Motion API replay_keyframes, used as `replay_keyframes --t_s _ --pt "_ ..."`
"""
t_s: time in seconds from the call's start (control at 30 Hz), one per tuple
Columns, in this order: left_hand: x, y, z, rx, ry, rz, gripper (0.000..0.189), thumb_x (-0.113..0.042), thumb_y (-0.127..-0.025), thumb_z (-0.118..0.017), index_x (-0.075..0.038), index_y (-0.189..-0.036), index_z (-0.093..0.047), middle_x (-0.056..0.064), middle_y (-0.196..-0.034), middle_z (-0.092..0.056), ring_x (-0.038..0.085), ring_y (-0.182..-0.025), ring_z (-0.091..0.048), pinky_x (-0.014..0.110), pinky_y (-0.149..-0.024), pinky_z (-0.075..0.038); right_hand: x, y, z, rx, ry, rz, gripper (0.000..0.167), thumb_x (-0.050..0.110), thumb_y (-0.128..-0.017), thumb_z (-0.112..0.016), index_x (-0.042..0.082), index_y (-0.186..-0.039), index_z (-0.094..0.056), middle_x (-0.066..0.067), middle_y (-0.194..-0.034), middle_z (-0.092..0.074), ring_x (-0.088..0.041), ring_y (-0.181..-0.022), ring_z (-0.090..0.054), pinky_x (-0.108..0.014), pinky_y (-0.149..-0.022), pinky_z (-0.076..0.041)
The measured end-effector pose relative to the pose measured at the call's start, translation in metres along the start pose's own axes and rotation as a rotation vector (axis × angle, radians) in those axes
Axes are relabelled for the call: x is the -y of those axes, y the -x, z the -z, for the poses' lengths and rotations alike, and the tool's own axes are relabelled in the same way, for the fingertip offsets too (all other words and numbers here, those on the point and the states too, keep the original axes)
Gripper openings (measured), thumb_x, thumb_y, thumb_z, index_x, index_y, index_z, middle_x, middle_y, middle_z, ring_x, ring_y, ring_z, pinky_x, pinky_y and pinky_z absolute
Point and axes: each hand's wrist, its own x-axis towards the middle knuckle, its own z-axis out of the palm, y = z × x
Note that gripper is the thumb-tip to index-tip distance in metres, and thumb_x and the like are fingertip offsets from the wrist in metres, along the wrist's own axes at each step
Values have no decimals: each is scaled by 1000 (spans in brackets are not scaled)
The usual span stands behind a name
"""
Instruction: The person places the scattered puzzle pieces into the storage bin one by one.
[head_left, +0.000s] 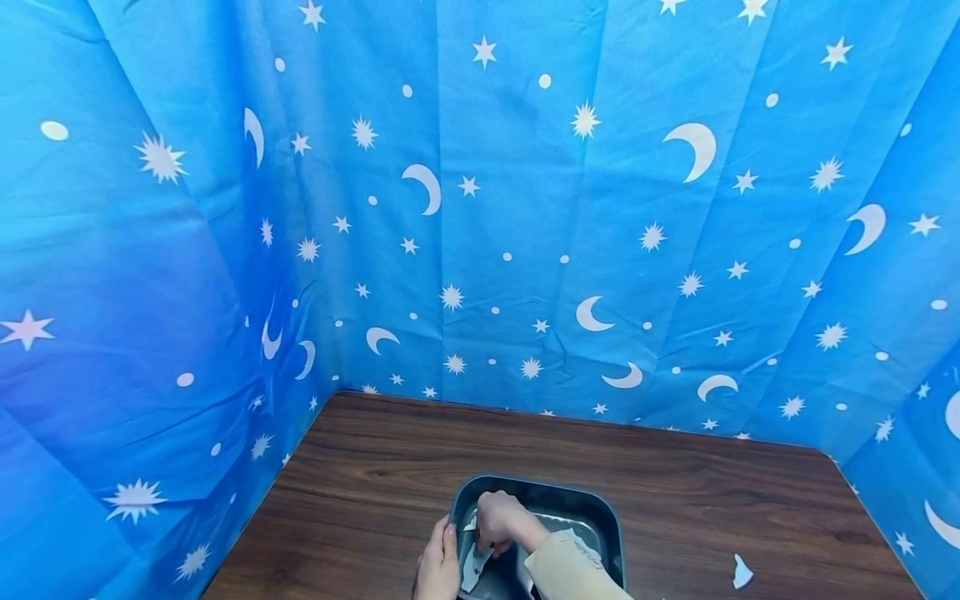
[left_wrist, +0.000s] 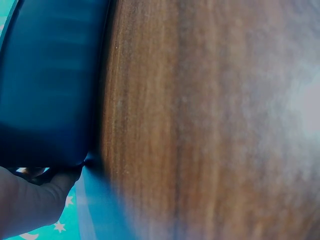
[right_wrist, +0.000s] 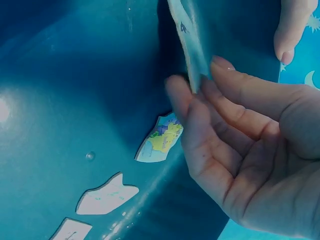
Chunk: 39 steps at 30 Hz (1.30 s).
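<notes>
A dark plastic bin [head_left: 570,500] stands at the table's near edge. At its left rim, my left hand [head_left: 437,565] grips the wall; in the left wrist view that hand [left_wrist: 37,200] shows below the bin's outer side. My right hand [head_left: 501,521] reaches inside the bin. Between its fingertips, the right hand [right_wrist: 245,135] pinches a thin pale-blue puzzle piece [right_wrist: 195,45], turned nearly edge-on. Just beyond those fingers lies a map-printed puzzle piece [right_wrist: 162,140] in yellow, purple and blue. Further off, a whitish piece [right_wrist: 106,196] lies on the bin floor.
Outside the bin, one loose pale piece [head_left: 741,572] lies on the brown wooden table [head_left: 697,508] to the right. Another piece [right_wrist: 71,230] is cut off at the right wrist view's lower edge. Blue curtains [head_left: 525,217] with stars and moons hang around the table.
</notes>
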Motion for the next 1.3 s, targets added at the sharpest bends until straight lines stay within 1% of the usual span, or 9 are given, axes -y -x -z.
replay_keyframes --t_s 0.13,0.3,0.37,0.53,0.7,0.8,0.97,1.2,1.3 --pt "0 0 -1 -1 2 -4 29 -21 -99 -41 -3 -117 -57 22 -106 -64 41 -99 -58 52 -79 -45 2 3 2 -15 59 -11 25 2 -66 -79 10 -52 -59 2 -43 -55 -13 -41 -60 -19 -39 -45" --pt "3 1 -2 -19 10 -16 29 -19 -99 -42 -3 -117 -57 23 -107 -63 43 -101 -57 53 -81 -44 0 10 10 -59 115 -2 25 8 -66 -79 12 -52 -58 5 -41 -50 -7 -35 -50 -19 -39 -39" --pt "4 0 -2 -19 13 -18 29 -20 -99 -42 -3 -117 -57 23 -108 -63 43 -101 -57 53 -82 -44 -2 14 14 -60 75 4 23 10 -67 -79 12 -54 -60 6 -43 -50 -6 -36 -47 -20 -40 -38" --pt "3 1 -3 -33 20 -32 27 -18 -98 -43 -3 -116 -58 23 -107 -63 43 -100 -58 53 -81 -44 -16 21 26 -30 -74 47 11 8 -72 -77 9 -64 -69 2 -53 -58 -6 -43 -48 -21 -44 -41" --pt "3 1 -3 -40 18 -29 26 -17 -98 -44 -3 -115 -58 23 -108 -63 43 -101 -58 53 -82 -44 -33 30 36 -85 -164 143 9 4 -74 -73 5 -66 -69 4 -57 -59 -4 -47 -49 -22 -47 -42" --pt "4 0 -4 -34 17 -22 27 -18 -98 -43 -3 -115 -58 23 -108 -63 43 -101 -57 53 -82 -44 -43 36 43 -115 -214 152 8 4 -76 -72 5 -69 -69 4 -59 -60 -6 -51 -51 -24 -49 -43" --pt "6 -1 -5 -24 23 -20 28 -18 -99 -42 -2 -116 -57 24 -108 -62 43 -101 -57 54 -83 -43 -66 46 54 -162 -313 100 3 5 -78 -71 4 -76 -70 1 -66 -62 -11 -57 -55 -26 -51 -45" --pt "6 -2 -4 -19 26 -16 28 -17 -98 -42 -2 -117 -57 24 -110 -62 43 -102 -57 54 -83 -43 -105 70 64 -288 -493 22 4 0 -79 -69 -2 -82 -66 -4 -68 -62 -15 -59 -58 -29 -51 -50" --pt "6 -2 -5 -13 25 -10 29 -17 -98 -42 -2 -117 -57 24 -110 -62 43 -103 -56 54 -83 -43 -121 82 66 -348 -517 -17 5 0 -79 -68 -3 -82 -66 -7 -66 -62 -16 -58 -58 -31 -51 -50"
